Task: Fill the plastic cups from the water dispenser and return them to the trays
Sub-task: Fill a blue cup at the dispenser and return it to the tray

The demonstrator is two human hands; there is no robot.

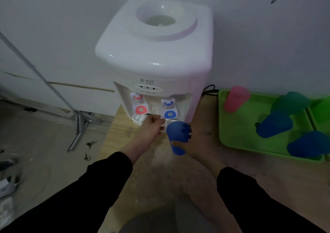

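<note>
One blue cup [177, 138] is in my right hand [195, 141]. The fingers go round its far side and the thumb presses the near side, about the middle of the wall, with the wide mouth up. I hold it just in front of the blue tap [170, 114] of the water dispenser [153, 54], a little lower than the tap and not yet clearly under it. I cannot tell if there is water inside. My left hand [151, 127] is just beside the cup, at the drip tray [137, 118], with the fingers curled in. The picture does not show whether it pinches something or holds nothing.

I judge the cup to be thin, light plastic that bends under pressure. Empty, it needs almost no force. Filled, it will be heavier, and a hard squeeze could push water over the rim. So the good place to hold it is the middle of the wall or lower, with the fingers all round, never at the rim. A wet wall may also slip.

To the right, on the wooden table [109, 143], the green tray [237, 139] carries a pink cup [235, 98], a green cup [291, 102] and two more blue cups [275, 125]. A second tray [321, 114] shows at the edge.
</note>
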